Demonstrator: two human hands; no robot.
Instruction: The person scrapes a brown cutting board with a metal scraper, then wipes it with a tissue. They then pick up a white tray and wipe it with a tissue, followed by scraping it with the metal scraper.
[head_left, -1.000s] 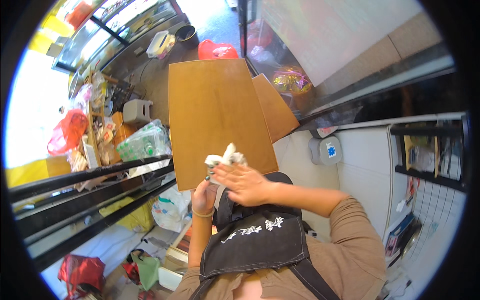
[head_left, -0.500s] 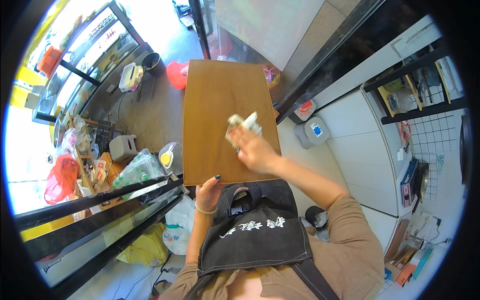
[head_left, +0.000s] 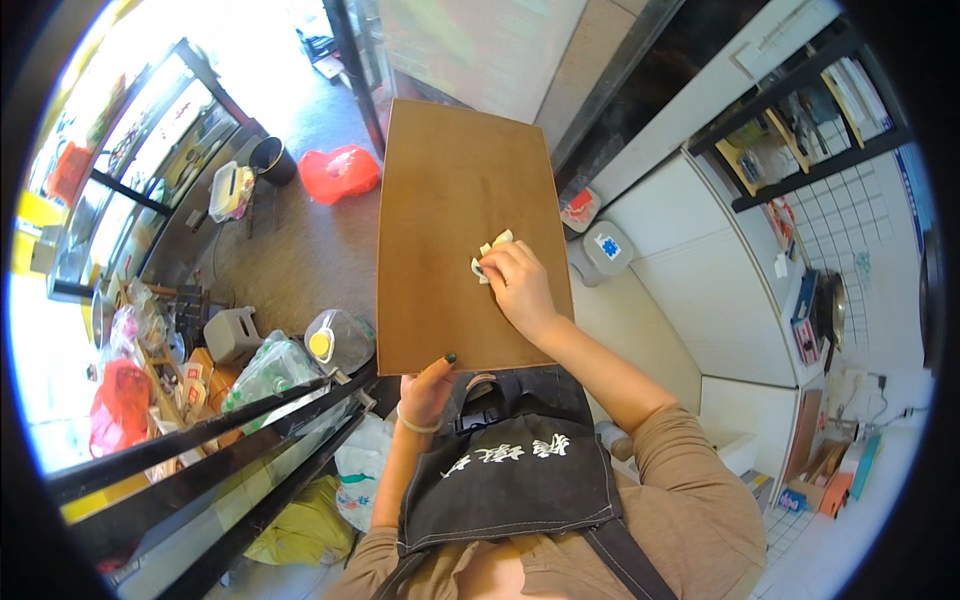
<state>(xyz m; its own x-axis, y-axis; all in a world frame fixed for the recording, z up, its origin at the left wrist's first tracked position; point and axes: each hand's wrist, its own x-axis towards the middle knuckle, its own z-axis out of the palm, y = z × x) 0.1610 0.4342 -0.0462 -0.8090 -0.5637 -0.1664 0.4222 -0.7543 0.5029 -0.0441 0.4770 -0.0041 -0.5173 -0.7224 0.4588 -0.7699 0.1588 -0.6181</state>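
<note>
A brown board [head_left: 450, 210], the largest thing at the person's front, filled the center of the frame, running from the upper middle down to the apron [head_left: 510, 490] at lower center. The person's left hand [head_left: 422, 398] gripped its near edge by the lower-left corner, thumb laid on top. The right hand [head_left: 520, 288], right of the frame's middle, pinched a crumpled off-white cloth [head_left: 503, 238] against the board's face, its fingers bunched closely around it.

At upper left, glare washed out much of the room beyond. The board hid its own underside and whatever supported its far end. Black bars [head_left: 215, 432] at lower left crossed in front of the clutter there. The left hand's fingers were out of sight beneath the board, and the right hand covered the cloth's middle, leaving its full shape impossible to make out.
</note>
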